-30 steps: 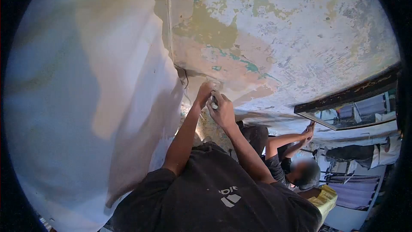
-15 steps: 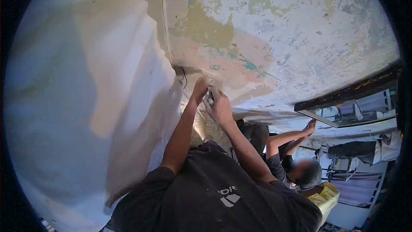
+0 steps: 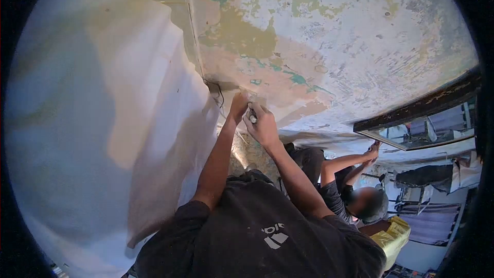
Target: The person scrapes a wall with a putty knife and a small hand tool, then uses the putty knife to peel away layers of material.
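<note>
My left hand (image 3: 239,106) is raised against the lower part of the patchy, peeling wall (image 3: 309,31), its fingers bent close to the surface; what they hold, if anything, is too small to tell. Right beside it, my right hand (image 3: 263,126) is closed round a small light-coloured tool (image 3: 253,119), whose rounded end shows between thumb and fingers. The tool's far end is hidden near the wall. A dark thin wire (image 3: 221,95) hangs just left of my hands.
A large pale sheet (image 3: 103,123) hangs on the left. At the right, another person (image 3: 334,190) in a cap raises both hands to the frame of a mirror (image 3: 437,126). Beyond are a yellow bag (image 3: 392,239), hanging cloths (image 3: 427,179) and a purple curtain (image 3: 429,224).
The view has shifted slightly. My hands stay close together at the same place on the wall, with only slight finger movement.
</note>
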The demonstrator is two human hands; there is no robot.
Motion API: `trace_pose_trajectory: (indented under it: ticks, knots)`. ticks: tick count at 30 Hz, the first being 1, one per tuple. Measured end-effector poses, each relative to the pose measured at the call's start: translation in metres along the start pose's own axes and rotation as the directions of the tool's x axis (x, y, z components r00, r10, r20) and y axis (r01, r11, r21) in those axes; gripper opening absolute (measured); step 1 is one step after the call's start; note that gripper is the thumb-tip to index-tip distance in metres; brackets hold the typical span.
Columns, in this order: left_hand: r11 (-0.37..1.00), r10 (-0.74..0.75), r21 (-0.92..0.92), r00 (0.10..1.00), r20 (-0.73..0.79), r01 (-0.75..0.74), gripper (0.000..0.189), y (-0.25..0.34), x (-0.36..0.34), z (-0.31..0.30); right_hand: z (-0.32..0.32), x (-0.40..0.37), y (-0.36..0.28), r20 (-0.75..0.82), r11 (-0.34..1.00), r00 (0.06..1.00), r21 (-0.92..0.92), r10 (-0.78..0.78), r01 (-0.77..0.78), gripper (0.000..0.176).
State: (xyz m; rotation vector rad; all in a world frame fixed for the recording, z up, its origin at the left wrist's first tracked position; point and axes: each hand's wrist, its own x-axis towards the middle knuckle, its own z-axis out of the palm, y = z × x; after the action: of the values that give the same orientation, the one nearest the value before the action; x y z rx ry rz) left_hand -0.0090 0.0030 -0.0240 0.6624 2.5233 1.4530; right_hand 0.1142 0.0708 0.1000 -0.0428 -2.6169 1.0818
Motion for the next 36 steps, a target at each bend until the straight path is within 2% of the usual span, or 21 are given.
trace_pose_trajectory:
  ticks: [1,2,12,14,15,17,18,20,21,22,23,24,26,27,28,29,30,32,34,35,36]
  knots:
    - [0.902,-0.165,-0.397,0.985,0.044,0.169,0.031,0.002,0.000,0.001,-0.001,0.000,-0.002,0.005,1.000,1.000,-0.002,0.005,-0.005,0.035]
    - [0.628,-0.295,-0.714,0.944,0.149,0.309,0.031,0.004,-0.001,0.001,-0.002,-0.001,-0.005,0.008,1.000,1.000,-0.003,0.011,-0.011,0.033]
    - [0.761,-0.249,-0.629,0.967,-0.059,0.157,0.032,0.017,-0.010,-0.005,0.001,-0.003,-0.007,0.034,0.998,0.998,-0.036,-0.045,0.046,0.035]
    - [0.939,-0.029,-0.343,0.995,-0.094,-0.005,0.030,0.015,-0.012,-0.017,0.001,-0.003,-0.010,0.029,0.998,0.998,-0.038,-0.058,0.059,0.034]
    - [0.940,-0.029,-0.342,0.995,-0.097,-0.006,0.030,0.024,-0.016,-0.022,-0.001,-0.004,-0.014,0.029,0.997,0.998,-0.037,-0.061,0.062,0.034]
    - [0.782,-0.179,-0.601,0.983,0.038,0.166,0.029,0.043,-0.025,-0.029,-0.005,-0.009,-0.021,0.027,0.998,0.998,-0.047,-0.048,0.049,0.034]
    - [0.780,-0.181,-0.603,0.983,0.037,0.166,0.029,0.038,-0.026,-0.026,-0.006,-0.011,-0.021,0.030,0.998,0.998,-0.049,-0.048,0.050,0.034]
    - [0.963,0.168,-0.200,0.982,-0.091,-0.183,0.025,0.026,-0.024,-0.020,-0.008,-0.013,-0.020,0.030,0.999,0.999,-0.016,-0.036,0.037,0.034]
    - [0.962,0.169,-0.199,0.981,-0.092,-0.185,0.025,0.023,-0.024,-0.016,-0.009,-0.015,-0.020,0.029,0.999,0.999,-0.016,-0.038,0.038,0.034]
    - [0.911,-0.055,-0.409,0.998,-0.001,0.050,0.025,0.021,-0.026,-0.011,-0.011,-0.019,-0.019,0.039,1.000,0.999,0.021,-0.019,0.018,0.033]
    - [0.768,-0.252,-0.575,0.958,0.134,0.282,0.024,0.019,-0.026,-0.006,-0.014,-0.021,-0.017,0.051,0.998,0.999,0.055,-0.001,-0.002,0.032]
    - [0.767,-0.253,-0.576,0.958,0.133,0.282,0.024,0.023,-0.028,-0.005,-0.014,-0.023,-0.013,0.053,0.998,0.999,0.055,-0.002,-0.001,0.032]
    - [0.613,-0.354,-0.669,0.903,0.242,0.420,0.025,0.027,-0.037,-0.003,-0.012,-0.033,-0.002,-0.031,0.996,0.996,0.025,-0.081,0.082,0.031]
    - [0.726,-0.244,-0.618,0.953,0.180,0.303,0.030,-0.005,-0.036,0.021,-0.013,-0.037,-0.001,-0.026,0.996,0.996,0.027,-0.080,0.081,0.031]
    - [0.725,-0.248,-0.618,0.952,0.179,0.306,0.030,0.000,-0.039,0.017,-0.014,-0.042,0.000,0.026,0.999,0.999,0.035,0.037,-0.038,0.032]
    - [0.637,-0.315,-0.652,0.911,0.268,0.412,0.031,0.007,-0.042,0.014,-0.015,-0.045,0.001,0.077,0.987,0.985,0.035,0.152,-0.155,0.032]
    - [0.537,-0.368,-0.672,0.858,0.359,0.511,0.032,0.010,-0.044,0.013,-0.015,-0.047,0.005,0.079,0.987,0.985,0.034,0.152,-0.156,0.032]
    - [0.550,-0.325,-0.676,0.872,0.367,0.490,0.032,-0.007,-0.047,0.029,-0.011,-0.056,0.016,0.081,0.988,0.985,-0.005,0.154,-0.154,0.032]
    - [0.771,-0.220,-0.562,0.953,0.207,0.300,0.031,-0.037,-0.043,0.057,-0.010,-0.058,0.021,0.097,0.986,0.982,-0.042,0.162,-0.159,0.031]
    - [0.769,-0.224,-0.562,0.952,0.209,0.304,0.031,-0.041,-0.044,0.062,-0.009,-0.059,0.022,0.107,0.984,0.980,-0.082,0.169,-0.161,0.031]
    - [0.680,-0.323,-0.598,0.905,0.277,0.425,0.030,-0.027,-0.045,0.056,-0.009,-0.058,0.023,0.108,0.983,0.980,-0.083,0.170,-0.162,0.031]
